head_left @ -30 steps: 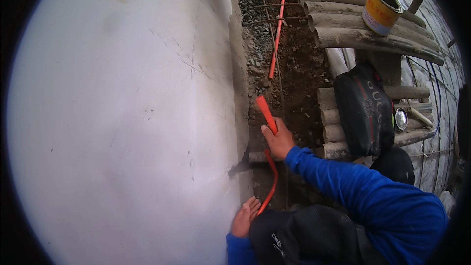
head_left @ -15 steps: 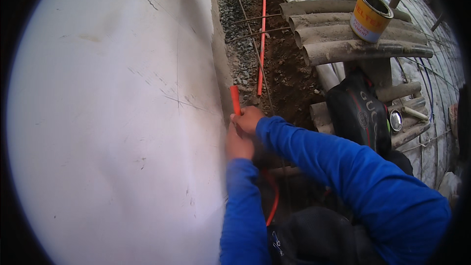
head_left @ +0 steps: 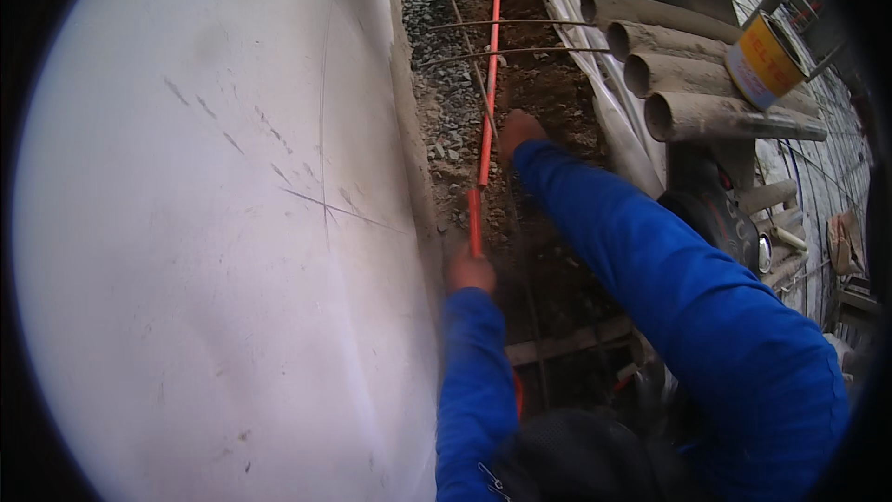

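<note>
My left hand point(head_left: 471, 271) is closed around a short orange pipe end point(head_left: 475, 220) beside the white wall. That end points away from me and has a wider section at its tip. Just beyond it lies the near end of a long thin orange pipe point(head_left: 494, 46); the two nearly line up, and I cannot tell whether they touch. My right hand point(head_left: 520, 133) reaches over the soil, just right of the long pipe. It is blurred and its fingers are mostly hidden, so its grip cannot be made out.
The white wall point(head_left: 223, 223) fills the left side. Thin steel rods point(head_left: 520, 23) cross the gravel and soil trench point(head_left: 446, 93). On the right, grey pipes point(head_left: 678, 60) lie stacked, bearing a yellow and white can point(head_left: 767, 60); a black bag point(head_left: 720, 209) sits below them.
My right hand has left the short orange pipe end and moved forward toward the long pipe. My left hand keeps hold of the pipe end, now nearer the long pipe. The view has shifted.
</note>
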`<state>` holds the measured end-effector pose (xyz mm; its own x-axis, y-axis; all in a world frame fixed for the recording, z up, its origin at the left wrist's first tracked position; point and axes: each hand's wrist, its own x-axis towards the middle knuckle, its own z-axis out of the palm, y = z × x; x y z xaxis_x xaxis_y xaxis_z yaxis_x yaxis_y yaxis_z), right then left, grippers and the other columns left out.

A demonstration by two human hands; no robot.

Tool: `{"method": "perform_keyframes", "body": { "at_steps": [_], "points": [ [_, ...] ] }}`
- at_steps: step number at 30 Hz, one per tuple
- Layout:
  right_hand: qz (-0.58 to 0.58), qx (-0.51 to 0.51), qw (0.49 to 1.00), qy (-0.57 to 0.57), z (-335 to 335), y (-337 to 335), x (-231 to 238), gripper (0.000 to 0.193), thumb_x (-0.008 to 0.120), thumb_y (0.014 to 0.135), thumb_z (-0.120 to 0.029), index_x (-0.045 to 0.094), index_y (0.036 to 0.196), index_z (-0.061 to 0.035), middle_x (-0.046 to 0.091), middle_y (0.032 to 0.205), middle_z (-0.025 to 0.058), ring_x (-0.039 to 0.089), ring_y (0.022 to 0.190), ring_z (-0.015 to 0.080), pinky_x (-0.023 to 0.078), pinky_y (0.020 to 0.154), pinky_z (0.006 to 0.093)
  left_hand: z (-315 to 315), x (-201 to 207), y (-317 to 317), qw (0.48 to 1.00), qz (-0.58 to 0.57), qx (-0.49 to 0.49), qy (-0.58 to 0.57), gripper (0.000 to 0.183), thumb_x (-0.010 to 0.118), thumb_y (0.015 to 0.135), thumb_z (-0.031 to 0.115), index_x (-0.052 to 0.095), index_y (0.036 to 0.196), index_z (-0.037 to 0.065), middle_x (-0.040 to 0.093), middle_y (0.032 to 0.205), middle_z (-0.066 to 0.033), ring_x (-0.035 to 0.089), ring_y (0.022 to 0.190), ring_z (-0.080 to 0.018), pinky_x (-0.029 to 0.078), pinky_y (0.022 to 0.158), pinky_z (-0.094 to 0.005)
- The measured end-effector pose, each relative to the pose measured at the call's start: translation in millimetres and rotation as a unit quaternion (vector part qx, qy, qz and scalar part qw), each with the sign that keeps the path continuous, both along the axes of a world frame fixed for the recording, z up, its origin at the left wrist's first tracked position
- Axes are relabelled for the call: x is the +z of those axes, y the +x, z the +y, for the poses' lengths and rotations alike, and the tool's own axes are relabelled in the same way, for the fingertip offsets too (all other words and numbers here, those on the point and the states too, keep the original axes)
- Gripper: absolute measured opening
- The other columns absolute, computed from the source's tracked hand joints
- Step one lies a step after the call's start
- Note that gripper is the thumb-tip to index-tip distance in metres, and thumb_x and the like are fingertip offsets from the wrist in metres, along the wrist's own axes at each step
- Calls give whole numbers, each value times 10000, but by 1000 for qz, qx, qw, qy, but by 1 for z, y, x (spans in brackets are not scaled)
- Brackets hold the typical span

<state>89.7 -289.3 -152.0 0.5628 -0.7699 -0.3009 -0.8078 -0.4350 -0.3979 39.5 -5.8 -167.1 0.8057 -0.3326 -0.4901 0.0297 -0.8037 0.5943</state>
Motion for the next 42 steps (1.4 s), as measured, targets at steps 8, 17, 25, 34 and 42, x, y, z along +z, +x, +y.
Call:
{"method": "perform_keyframes", "body": {
  "at_steps": [8, 17, 25, 34, 42],
  "points": [
    [189, 193, 959, 91, -47, 23, -107, 391, 713, 952, -425, 782, 1171, -109, 758, 1107, 112, 722, 1003, 288, 582, 863, 413, 7, -7, -1, 999, 22, 20, -15, 375, 648, 952, 130, 651, 1323, 71, 706, 1153, -249, 683, 1080, -430, 533, 952, -492],
    [31, 50, 952, 301, -36, 20, -122, 492, 804, 878, -541, 771, 999, -65, 738, 860, 55, 705, 751, 187, 562, 683, 354, 5, -2, -12, 1000, 14, 16, -6, 387, 630, 971, 133, 638, 1354, 78, 701, 1186, -264, 684, 1102, -425, 530, 959, -485],
    [-2, -106, 919, 380, -36, 4, -120, 290, 670, 999, -307, 734, 1170, -82, 747, 1067, 125, 737, 893, 310, 600, 857, 414, -3, -24, -16, 999, 37, 2, -27, 425, 597, 984, 108, 608, 1408, 91, 703, 1198, -244, 675, 1136, -412, 527, 972, -469],
    [-126, -315, 689, 640, 4, -21, -63, 408, 518, 1087, -420, 573, 1229, -41, 655, 1049, 115, 696, 995, 320, 559, 954, 530, -25, -38, 0, 998, -7, -10, -68, 406, 634, 965, 139, 633, 1366, 72, 689, 1258, -232, 666, 1177, -395, 519, 1022, -461],
    [-149, -300, 736, 588, -4, -26, -99, 198, 488, 1062, -223, 552, 1128, -48, 638, 992, 146, 691, 953, 299, 583, 877, 523, -31, -49, -1, 995, -55, 12, -82, 333, 642, 907, 35, 665, 1238, 65, 701, 1122, -240, 677, 1075, -431, 534, 928, -478]
  ]
}}
